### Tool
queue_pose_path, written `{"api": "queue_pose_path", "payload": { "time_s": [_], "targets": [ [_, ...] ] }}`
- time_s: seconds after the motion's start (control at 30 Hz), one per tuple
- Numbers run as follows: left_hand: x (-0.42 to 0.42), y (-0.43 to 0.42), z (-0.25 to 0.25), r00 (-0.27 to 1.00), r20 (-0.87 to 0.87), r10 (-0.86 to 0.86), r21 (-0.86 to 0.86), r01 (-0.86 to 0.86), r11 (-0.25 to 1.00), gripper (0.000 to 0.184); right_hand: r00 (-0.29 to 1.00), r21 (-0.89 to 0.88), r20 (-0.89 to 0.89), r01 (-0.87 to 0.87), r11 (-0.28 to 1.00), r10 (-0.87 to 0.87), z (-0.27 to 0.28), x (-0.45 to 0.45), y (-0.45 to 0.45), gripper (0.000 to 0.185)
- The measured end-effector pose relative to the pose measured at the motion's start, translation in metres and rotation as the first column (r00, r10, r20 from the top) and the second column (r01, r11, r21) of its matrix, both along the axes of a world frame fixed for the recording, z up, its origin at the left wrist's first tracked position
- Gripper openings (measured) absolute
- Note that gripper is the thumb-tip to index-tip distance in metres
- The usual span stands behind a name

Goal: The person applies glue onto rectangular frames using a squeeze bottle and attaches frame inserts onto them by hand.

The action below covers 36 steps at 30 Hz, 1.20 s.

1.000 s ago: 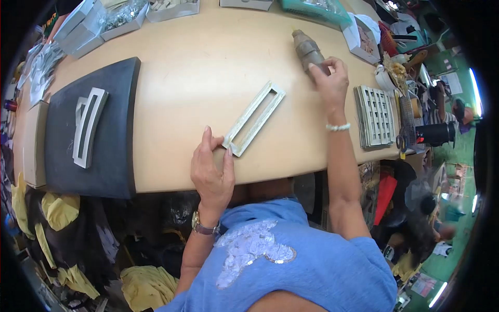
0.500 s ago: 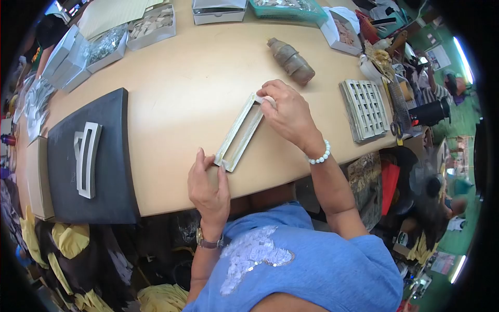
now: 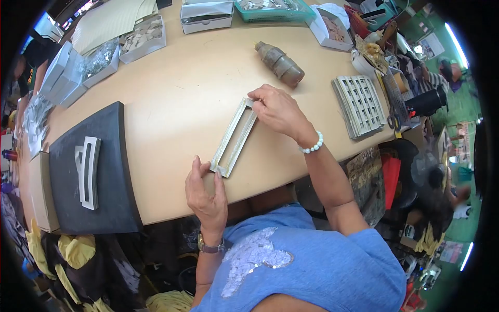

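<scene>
A long, narrow rectangular frame (image 3: 227,136) with an open slot slants over the table, its pale strips streaked with yellowish marks. At its near end, the thumb and a finger of my left hand (image 3: 206,197) grip the corner. The bent fingers of my right hand (image 3: 279,112) are closed on the far end and hide part of it. A brown, glue-like bottle wrapped in tape (image 3: 279,63) lies on its side beyond my right hand. Similar slotted pale frames (image 3: 90,173) rest stacked on a black board (image 3: 112,197) to the left.
Stacked pale sheets with rows of cut-outs (image 3: 359,106) lie at right, beside scissors (image 3: 395,123). White boxes of small pieces (image 3: 141,39) and a teal tray (image 3: 275,15) line the far side. The table's front edge (image 3: 244,196) is near my body.
The camera view has shifted slightly, moving the table items in the picture. Both hands keep hold of the frame's ends, and the right fingers have bunched a little closer around the far end.
</scene>
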<state>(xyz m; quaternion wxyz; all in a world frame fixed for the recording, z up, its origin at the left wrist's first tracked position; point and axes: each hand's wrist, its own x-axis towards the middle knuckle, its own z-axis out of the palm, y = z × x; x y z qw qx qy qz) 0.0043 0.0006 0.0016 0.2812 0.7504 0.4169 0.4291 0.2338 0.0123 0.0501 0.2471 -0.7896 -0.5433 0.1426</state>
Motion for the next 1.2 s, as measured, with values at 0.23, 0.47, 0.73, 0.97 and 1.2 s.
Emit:
{"api": "queue_pose_path", "payload": {
  "time_s": [0.23,0.47,0.73,0.97,1.2],
  "targets": [
    [0.001,0.0,0.001,1.0,-0.022,0.002,0.001,-0.002,1.0,0.051,0.999,-0.019,-0.041,-0.012,1.0,0.011,0.007,-0.001,-0.003,0.032],
    [-0.001,-0.001,0.0,0.999,-0.046,-0.014,-0.002,0.014,1.0,0.053,0.996,0.096,-0.065,-0.051,0.994,0.058,0.014,-0.002,-0.01,0.031],
    [0.001,-0.002,-0.002,0.999,-0.042,0.022,0.031,-0.021,0.999,0.051,0.856,0.001,-0.516,-0.011,1.0,0.01,-0.004,0.023,0.011,0.021],
    [-0.001,-0.003,-0.001,0.994,-0.105,-0.005,-0.014,0.003,1.0,0.054,0.727,0.135,-0.682,0.229,0.964,-0.077,-0.001,0.067,-0.017,0.018],
    [0.001,-0.004,-0.001,0.99,-0.14,0.004,0.044,0.002,0.999,0.053,0.475,-0.03,-0.86,0.318,0.948,-0.186,0.018,0.106,-0.07,0.015]
  ]
}}
